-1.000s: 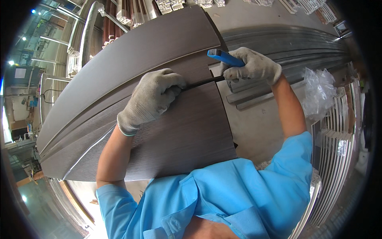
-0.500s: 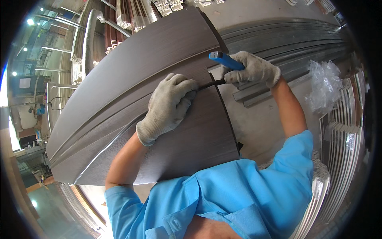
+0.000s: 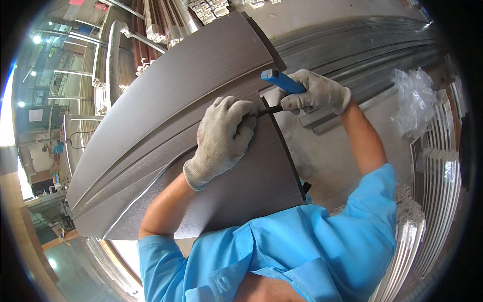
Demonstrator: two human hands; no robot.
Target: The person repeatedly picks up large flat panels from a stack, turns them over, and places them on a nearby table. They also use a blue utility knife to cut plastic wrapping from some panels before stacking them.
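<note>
My left hand (image 3: 221, 138), in a grey work glove, rests on a dark wood-grain panel (image 3: 241, 186), its fingers curled over a thin black strip (image 3: 271, 109). The strip, flexible like a seal, runs back along the panel from under my wrist and turns pale toward the lower left. Just past the panel's right end, my gloved right hand (image 3: 319, 93) pinches the strip's end between thumb and finger. That same hand grips a blue-handled tool (image 3: 284, 81), which looks like a utility knife; its blade is not visible. The strip spans a short gap between both hands.
Another dark panel (image 3: 196, 70) lies beyond the first. Long grey profiles (image 3: 352, 48) are at the back right, near crumpled clear plastic wrap (image 3: 415, 98). Stacked white profiles (image 3: 437, 186) stand at the right. Racks with brown and white lengths (image 3: 156, 22) are at the far left.
My left hand has shifted right along the strip toward the panel's end, shortening the gap between my hands. My right hand keeps its hold on the tool and strip. The view has shifted slightly.
</note>
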